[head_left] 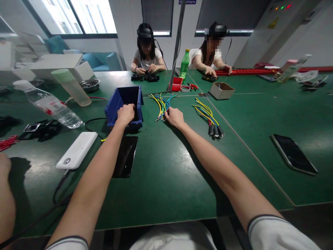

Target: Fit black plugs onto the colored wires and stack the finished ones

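My left hand (pixel 126 114) reaches into a blue plastic bin (pixel 111 110). Its fingers are curled, their tips hidden inside, so whatever they hold cannot be made out. My right hand (pixel 174 117) is closed at the near end of a bundle of yellow, blue and green wires (pixel 161 104) with metal terminals. Its fingertips grip the wires there, partly covered by the hand. To the right lies a second bundle of wires (pixel 208 114), yellow and blue, with black sleeves and ring terminals at the near end.
A dark phone (pixel 126 156) and a white power bank (pixel 77 150) lie near my left arm. Bottles (pixel 56 106) stand or tilt at left. A small cardboard box (pixel 222 91), a metal pole (pixel 178 45) and another phone (pixel 293 154) are rightward. Two people sit across.
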Available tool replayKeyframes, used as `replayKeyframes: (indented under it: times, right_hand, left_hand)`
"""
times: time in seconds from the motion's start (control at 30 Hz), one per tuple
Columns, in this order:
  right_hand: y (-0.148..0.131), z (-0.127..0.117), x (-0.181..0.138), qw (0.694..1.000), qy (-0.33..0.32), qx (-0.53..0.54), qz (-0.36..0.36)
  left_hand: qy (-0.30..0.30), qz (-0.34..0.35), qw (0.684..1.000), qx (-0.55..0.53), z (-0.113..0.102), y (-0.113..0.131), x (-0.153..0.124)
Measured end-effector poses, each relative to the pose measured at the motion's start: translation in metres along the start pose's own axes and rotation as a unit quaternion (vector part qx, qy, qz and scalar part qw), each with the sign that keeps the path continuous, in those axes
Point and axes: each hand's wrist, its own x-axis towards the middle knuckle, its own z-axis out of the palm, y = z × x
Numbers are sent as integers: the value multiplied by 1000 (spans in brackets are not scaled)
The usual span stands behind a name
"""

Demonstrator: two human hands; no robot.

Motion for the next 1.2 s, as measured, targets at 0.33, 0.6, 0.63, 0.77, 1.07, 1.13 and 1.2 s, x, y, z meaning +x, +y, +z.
replayKeyframes:
  times: [0.33, 0.6, 0.63, 0.77, 1.07, 1.13, 1.2]
  right_hand:
    - [3, -18, 14, 952, -61, 285, 91]
    - [9, -24, 19, 877, -130, 451, 97]
    - [10, -23, 19, 869, -135, 465, 98]
    - [15, -16, 20, 846, -128, 505, 110]
    - [19, -11, 22, 823, -90, 544, 135]
    - [18, -9, 21, 828, -75, 538, 135]
    - [16, -8, 19, 836, -60, 530, 132]
  left_hand:
    - [-7, 7, 998, 54, -5, 7, -5]
    - [8, 2, 998, 67, -5, 8, -7]
    - [12, -5, 998, 66, -5, 9, -8]
    - [29, -34, 998, 53, -11, 16, -14]
    - [92, -90, 991, 27, -21, 27, -26]
    - [99, -100, 990, 20, -23, 29, -30]
    - [103, -111, 988, 15, -25, 30, -35]
